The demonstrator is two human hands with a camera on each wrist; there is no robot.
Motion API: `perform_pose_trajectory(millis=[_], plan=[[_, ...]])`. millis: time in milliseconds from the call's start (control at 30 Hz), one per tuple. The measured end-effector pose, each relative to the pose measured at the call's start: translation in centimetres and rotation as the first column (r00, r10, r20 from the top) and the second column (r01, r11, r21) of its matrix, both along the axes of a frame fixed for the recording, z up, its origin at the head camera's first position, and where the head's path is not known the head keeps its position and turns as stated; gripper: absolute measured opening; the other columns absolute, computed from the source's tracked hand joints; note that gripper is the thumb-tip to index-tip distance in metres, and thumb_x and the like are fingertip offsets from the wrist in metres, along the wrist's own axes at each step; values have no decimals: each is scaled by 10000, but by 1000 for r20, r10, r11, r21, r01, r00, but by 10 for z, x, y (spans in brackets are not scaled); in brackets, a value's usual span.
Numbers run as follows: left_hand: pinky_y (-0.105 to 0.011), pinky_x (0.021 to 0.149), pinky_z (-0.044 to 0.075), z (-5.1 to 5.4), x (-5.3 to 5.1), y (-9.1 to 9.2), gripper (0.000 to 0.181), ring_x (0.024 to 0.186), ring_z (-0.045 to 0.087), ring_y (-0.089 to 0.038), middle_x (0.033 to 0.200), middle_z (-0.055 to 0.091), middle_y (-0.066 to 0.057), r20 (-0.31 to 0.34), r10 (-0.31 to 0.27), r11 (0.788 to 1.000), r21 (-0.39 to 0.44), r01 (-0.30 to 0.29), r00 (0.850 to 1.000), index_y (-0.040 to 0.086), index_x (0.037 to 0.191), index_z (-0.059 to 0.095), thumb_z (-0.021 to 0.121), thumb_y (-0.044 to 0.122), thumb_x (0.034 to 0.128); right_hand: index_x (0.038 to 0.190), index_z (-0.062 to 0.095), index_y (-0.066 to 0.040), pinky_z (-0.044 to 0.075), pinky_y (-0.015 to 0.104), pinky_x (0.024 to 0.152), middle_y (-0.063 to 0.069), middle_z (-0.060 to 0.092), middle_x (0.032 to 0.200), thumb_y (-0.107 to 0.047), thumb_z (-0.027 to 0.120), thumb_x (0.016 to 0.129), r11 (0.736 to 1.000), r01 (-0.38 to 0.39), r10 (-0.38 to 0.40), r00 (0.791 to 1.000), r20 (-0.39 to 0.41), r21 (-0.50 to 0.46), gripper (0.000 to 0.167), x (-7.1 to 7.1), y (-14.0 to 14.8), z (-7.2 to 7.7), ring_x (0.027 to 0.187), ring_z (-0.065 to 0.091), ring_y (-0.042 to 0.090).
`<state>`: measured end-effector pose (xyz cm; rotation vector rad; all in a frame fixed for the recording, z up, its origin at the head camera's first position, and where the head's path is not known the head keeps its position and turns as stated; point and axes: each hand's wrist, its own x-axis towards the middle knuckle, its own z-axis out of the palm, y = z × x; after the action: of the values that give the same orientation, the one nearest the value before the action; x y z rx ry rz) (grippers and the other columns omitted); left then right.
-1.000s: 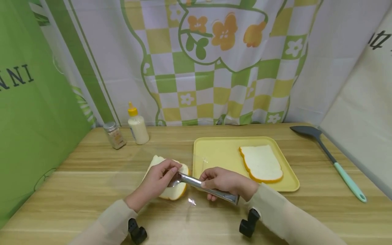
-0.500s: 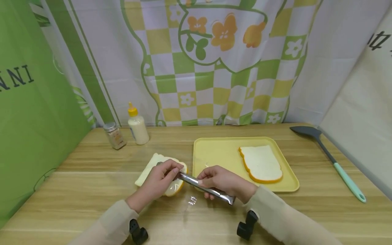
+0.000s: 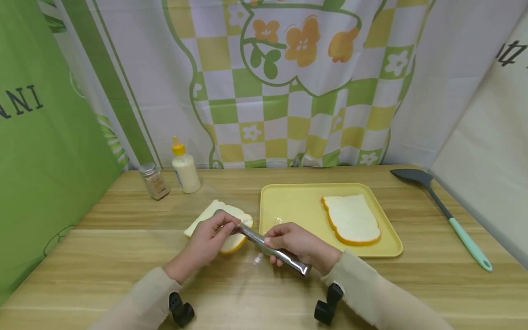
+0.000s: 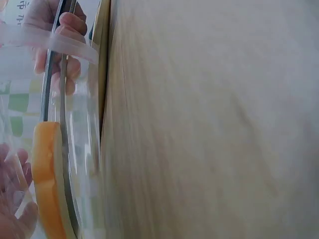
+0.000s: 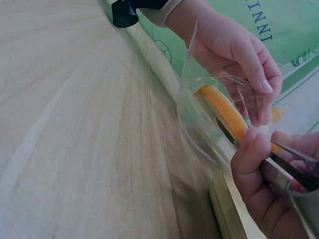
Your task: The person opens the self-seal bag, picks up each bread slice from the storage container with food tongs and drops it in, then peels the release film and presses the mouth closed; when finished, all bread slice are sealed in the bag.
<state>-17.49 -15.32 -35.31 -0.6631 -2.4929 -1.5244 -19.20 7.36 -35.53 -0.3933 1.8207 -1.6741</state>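
Sitting between the arms of the metal tongs (image 3: 280, 256), a bread slice (image 4: 47, 174) shows inside clear plastic (image 5: 192, 119). The right hand (image 3: 296, 240) has its grip closed round the tongs; the left hand (image 3: 203, 243), I see, pinches the plastic. Just beside, on the table (image 3: 231, 302), a yellow tray (image 3: 293, 197) carries a second slice (image 3: 352, 220)

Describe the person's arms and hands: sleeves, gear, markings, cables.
Left hand and right hand: ungloved. Left sleeve and right sleeve: long, plain, pale beige. Left camera and right camera: small, black, rounded, wrist-worn. No cables or markings that I can make out.
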Motion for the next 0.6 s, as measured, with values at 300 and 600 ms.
perform_pose_trajectory(millis=[300, 600], plan=[[-260, 797, 484, 3, 3, 7, 115, 905, 580, -132, 928, 677, -40, -36, -2, 999, -50, 0, 999, 40, 948, 641, 529, 61, 932, 1012, 514, 118, 473, 205, 503, 74, 532, 728, -52, 513, 923, 998, 46, -45, 999, 2, -38, 192, 0, -9, -1, 540, 568, 105], [-293, 874, 473, 8, 6, 20, 142, 968, 602, -211, 978, 676, -98, 16, -91, 996, 15, 91, 996, 8, 979, 624, 499, 68, 946, 1059, 505, 132, 477, 208, 499, 84, 516, 762, -43, 509, 925, 996, 62, -62, 998, 6, -61, 220, -1, -22, -2, 533, 561, 108]])
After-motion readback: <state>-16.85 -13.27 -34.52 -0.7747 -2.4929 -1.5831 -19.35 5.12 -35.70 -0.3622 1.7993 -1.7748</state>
